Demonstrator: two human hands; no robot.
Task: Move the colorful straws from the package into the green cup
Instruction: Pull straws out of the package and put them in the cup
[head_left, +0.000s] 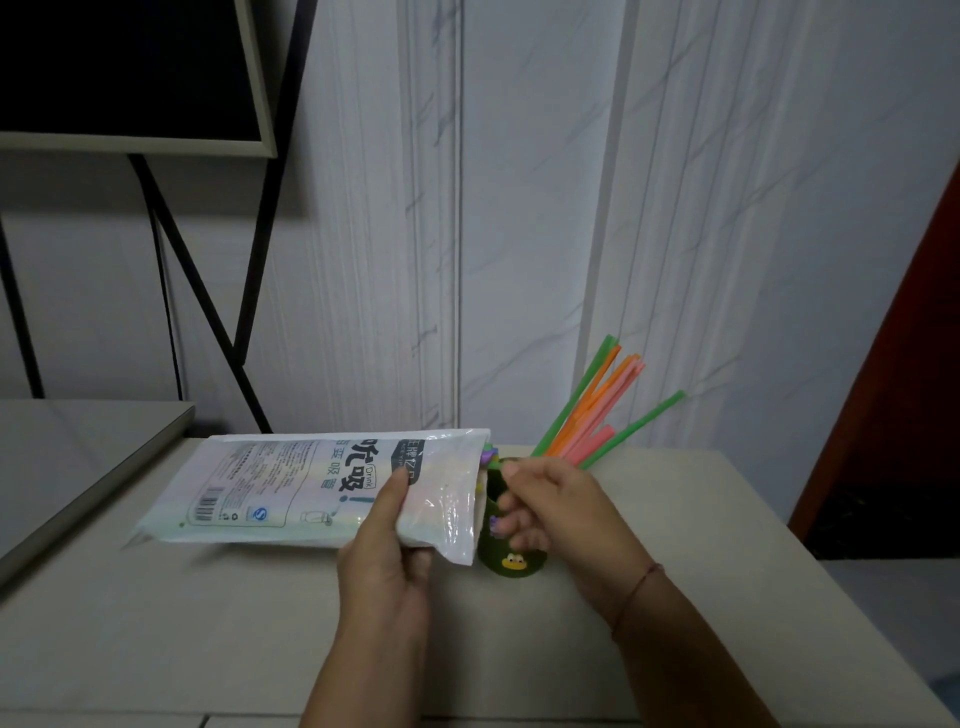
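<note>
The white printed straw package (291, 483) lies tilted just above the table, its open mouth pointing right. My left hand (384, 551) grips it from below near that mouth, thumb on top. The green cup (511, 564) with a yellow frog face stands right beside the mouth, partly hidden by my right hand (550, 509). Several green, orange and pink straws (597, 410) lean out of the cup to the upper right. Purple straw tips (488, 453) poke from the package mouth. My right fingers are curled at the mouth around a purple straw end (493, 522).
The beige table (208, 623) runs to an edge at the right. A grey board (78, 467) lies at the left. A dark screen on a black stand (156, 78) is at the back left. A white marbled wall (519, 208) stands close behind the cup.
</note>
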